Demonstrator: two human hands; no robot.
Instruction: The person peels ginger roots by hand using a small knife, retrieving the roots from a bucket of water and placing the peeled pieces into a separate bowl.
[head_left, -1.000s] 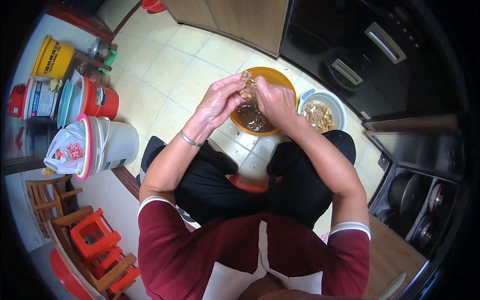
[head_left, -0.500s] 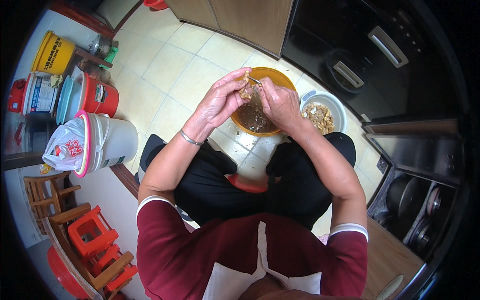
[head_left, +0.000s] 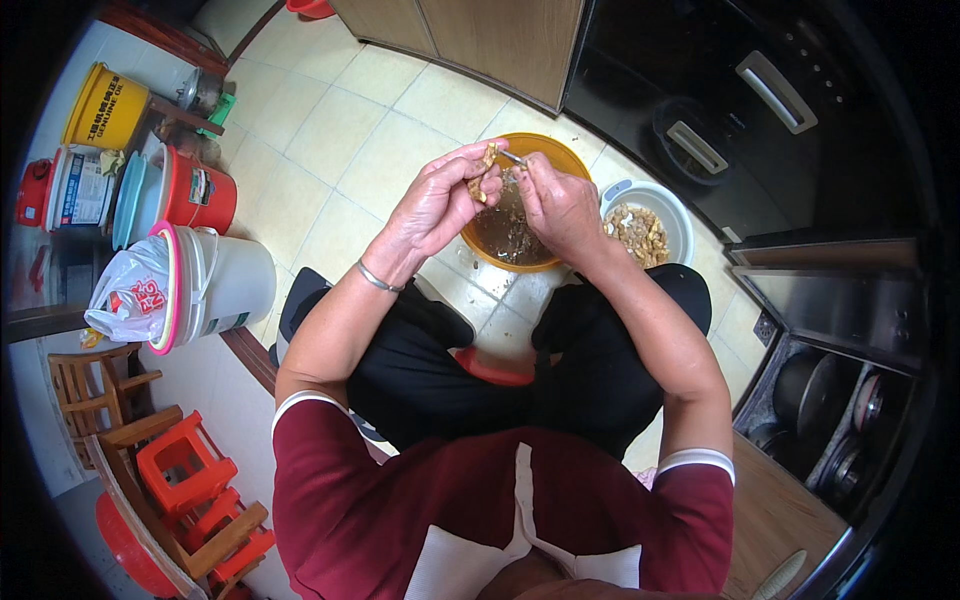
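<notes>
My left hand (head_left: pixel 442 202) pinches a knobbly yellow-brown piece (head_left: pixel 482 182) between thumb and fingers. From the right, my right hand (head_left: pixel 563 212) grips a thin metal tool (head_left: pixel 511 158) whose tip meets the upper end of that piece; its handle is hidden in my fist. Both hands hover over a yellow basin (head_left: pixel 572 160) of murky brown water with pale scraps floating in it. Beyond my right wrist stands a pale grey-white bowl (head_left: pixel 683 222) filled with similar knobbly, yellow-brown pieces.
Dark-panelled appliance doors (head_left: pixel 700 110) rise beyond the bowl, and a wooden cabinet (head_left: pixel 490 40) stands ahead. White (head_left: pixel 240 283), red (head_left: pixel 205 195) and yellow (head_left: pixel 105 108) buckets line the left side. Red plastic stools (head_left: pixel 185 462) are behind on the left. An open pan drawer (head_left: pixel 800 400) lies at right.
The piece in my left hand has turned slightly and hangs a little lower to the left. My right hand has shifted the metal tool slightly upward against it.
</notes>
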